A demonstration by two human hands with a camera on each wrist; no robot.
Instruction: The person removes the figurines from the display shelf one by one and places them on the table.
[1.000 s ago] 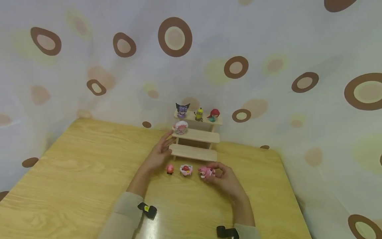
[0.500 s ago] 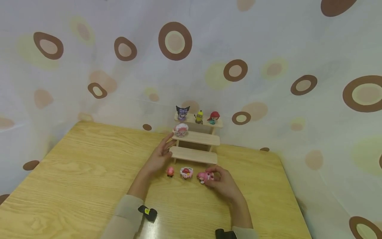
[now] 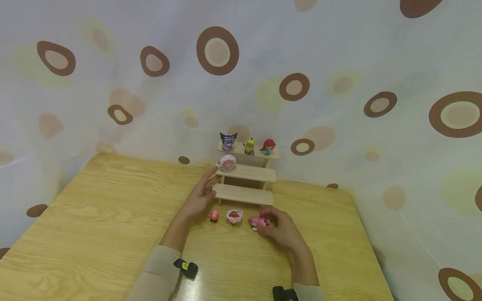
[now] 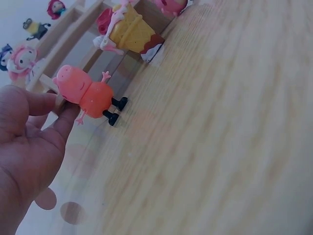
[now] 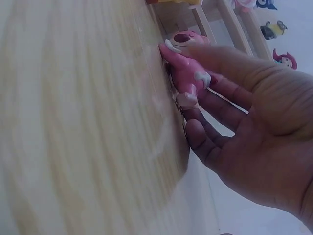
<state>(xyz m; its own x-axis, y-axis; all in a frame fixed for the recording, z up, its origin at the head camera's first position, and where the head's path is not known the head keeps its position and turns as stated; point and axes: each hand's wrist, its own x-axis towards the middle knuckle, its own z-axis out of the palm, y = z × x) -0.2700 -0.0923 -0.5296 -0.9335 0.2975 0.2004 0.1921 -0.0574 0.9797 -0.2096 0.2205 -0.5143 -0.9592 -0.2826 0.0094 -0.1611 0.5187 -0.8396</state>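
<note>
My left hand (image 3: 198,200) grips the left end of a three-step wooden display shelf (image 3: 244,195), thumb and fingers at the step edges. Close by, a pig figurine (image 4: 90,95) in an orange dress stands on the table. Beside it is an ice-cream-cone figurine (image 4: 129,29) with a pink and white top. My right hand (image 3: 284,229) holds a pink figurine (image 5: 188,73) with white paws, thumb on one side and fingers behind it, low at the tabletop. Part of that figurine is hidden by the fingers.
On the top step stand a black-eared figurine (image 3: 228,142), a yellow minion figurine (image 3: 249,146) and a red-haired figurine (image 3: 267,147). A white-and-pink figurine (image 3: 227,163) sits at the left of the middle step. The wooden table (image 3: 113,217) meets a patterned wall covering (image 3: 241,96) behind.
My right hand has shifted slightly left and toward me with the pink figurine, which now lies flatter and lower. The left hand keeps its hold on the shelf.
</note>
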